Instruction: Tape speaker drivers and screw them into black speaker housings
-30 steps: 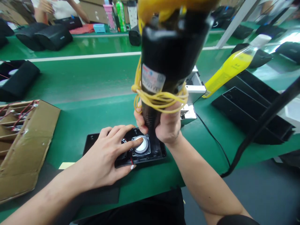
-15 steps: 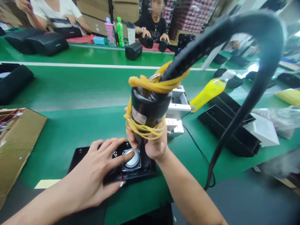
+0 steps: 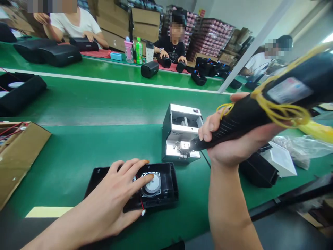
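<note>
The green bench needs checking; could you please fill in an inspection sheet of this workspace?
Surface: green bench, yellow strip at near left.
Work items: casing with a speaker inside; machine beyond; black tool.
Clutter: carton at left; white tray and plastic bag at right.
Hands: left hand spread over the casing, a finger over the speaker; right hand gripping the tool, its tip by the machine, contact unclear.
Cables: red wire at the casing; black cord beside the machine.
Surroundings: people across the bench, boxes behind.

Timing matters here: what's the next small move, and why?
Perhaps draw the electric screwdriver back from the screw feeder if its bit carries a screw (can't tell): the right hand holds its tip at the feeder's front; the left hand has a finger on the speaker driver.
</note>
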A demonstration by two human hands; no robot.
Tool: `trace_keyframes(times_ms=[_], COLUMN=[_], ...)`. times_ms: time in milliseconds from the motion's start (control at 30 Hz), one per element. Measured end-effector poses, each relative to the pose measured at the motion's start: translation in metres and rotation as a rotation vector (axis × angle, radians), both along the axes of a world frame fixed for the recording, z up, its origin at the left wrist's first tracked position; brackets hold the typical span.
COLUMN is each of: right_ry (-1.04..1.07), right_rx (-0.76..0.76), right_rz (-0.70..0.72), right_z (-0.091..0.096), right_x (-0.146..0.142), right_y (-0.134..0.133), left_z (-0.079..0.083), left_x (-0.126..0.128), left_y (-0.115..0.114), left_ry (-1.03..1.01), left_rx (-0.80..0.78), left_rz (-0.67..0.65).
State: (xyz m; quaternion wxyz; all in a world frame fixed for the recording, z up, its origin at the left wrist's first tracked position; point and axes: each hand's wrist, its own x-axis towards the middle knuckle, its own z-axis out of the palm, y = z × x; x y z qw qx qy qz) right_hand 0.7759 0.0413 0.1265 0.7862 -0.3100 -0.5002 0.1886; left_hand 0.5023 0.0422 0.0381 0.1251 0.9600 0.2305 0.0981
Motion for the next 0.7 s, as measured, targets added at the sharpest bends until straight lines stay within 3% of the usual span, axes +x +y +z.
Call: trace_keyframes(times_ms=[167,400,633,700], right_ry=[-0.017,0.003,-0.035,0.054], right_rx=[-0.041,-0.059,-0.123,-0.186], right_rz=[-0.025,-0.036,-0.034,-0.024], right_z=[-0.014,-0.014,-0.008,-0.005], right_x=[0.002,0.002,-0.005,-0.003], right_y=[0.003,0.000,-0.018,-0.027], left_z=[0.000,0.000,0.006,0.007], left_x=[-0.011,-0.031,-0.029,-0.028], left_y=[-0.004,-0.005,-0.004,-0.004], left_ry=[-0.031,-0.005,0.091,0.100], left_rx=[0.047,0.080,-0.010,-0.030], left_rz=[0.019,0.019,0.006,-0.003])
